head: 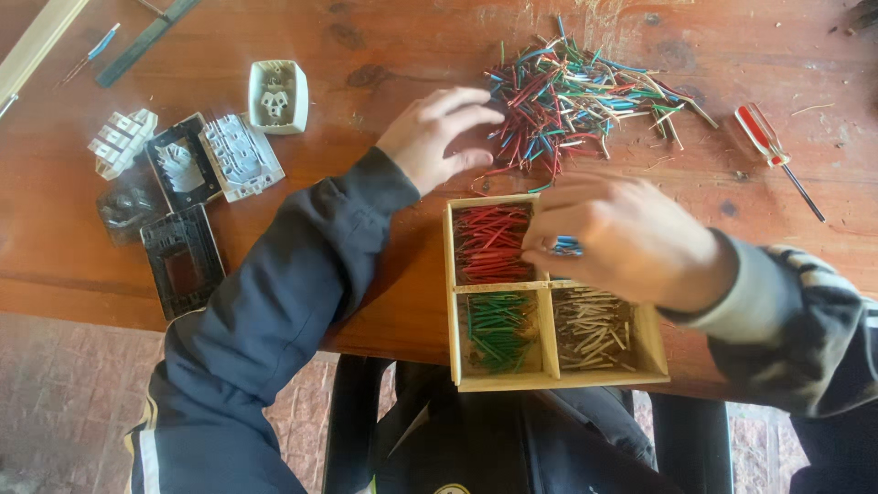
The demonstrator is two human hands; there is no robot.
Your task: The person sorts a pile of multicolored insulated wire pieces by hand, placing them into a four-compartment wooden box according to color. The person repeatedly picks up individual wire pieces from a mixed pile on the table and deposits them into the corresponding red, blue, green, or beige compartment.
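We see a red-and-clear-handled screwdriver lying on the wooden table at the right, well apart from everything on the left. Over there sits a cluster of dismantled electrical fittings — a white socket insert nearest the middle, a white ribbed module just beside a black frame, and a small white terminal block at the outer edge. Below them lies another black frame, near the table's front edge. At the top left corner we note a pale wooden strip, a thin blue-tipped tool and a dark flat bar. Under the table — a brick-patterned floor.
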